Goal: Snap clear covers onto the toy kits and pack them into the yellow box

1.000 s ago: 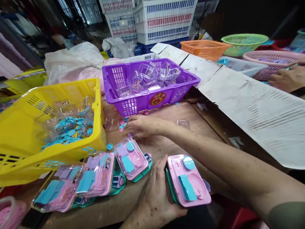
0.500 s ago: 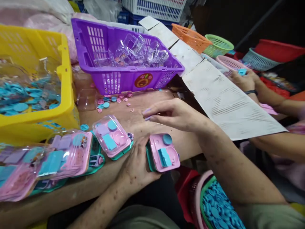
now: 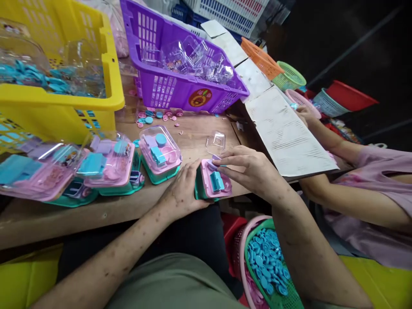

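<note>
My left hand (image 3: pixel 183 185) is wrapped round the left side of a small toy case (image 3: pixel 222 189), a pink tray on a green base at the table's front edge. A turquoise block stands in the tray. At the tray's far end, my right hand (image 3: pixel 246 167) pinches a small lilac piece (image 3: pixel 210 163), partly hidden by the fingers. Just beyond the case lies a clear plastic cover (image 3: pixel 216 141). Left of my left hand stands a similar case (image 3: pixel 161 150) under a clear cover, filled with lilac, turquoise and pink parts.
More covered cases (image 3: pixel 107 165) line the front edge at left. Behind them are a yellow crate (image 3: pixel 64 101) and a purple crate (image 3: pixel 167 86) of clear covers. Loose discs (image 3: pixel 149 120) lie between. A basket of turquoise discs (image 3: pixel 265 257) stands below right. A co-worker (image 3: pixel 363 180) sits at right.
My right hand has come down onto the case, with a lilac piece now at its fingertips. The clear cover behind the case has come into view. The camera view has shifted.
</note>
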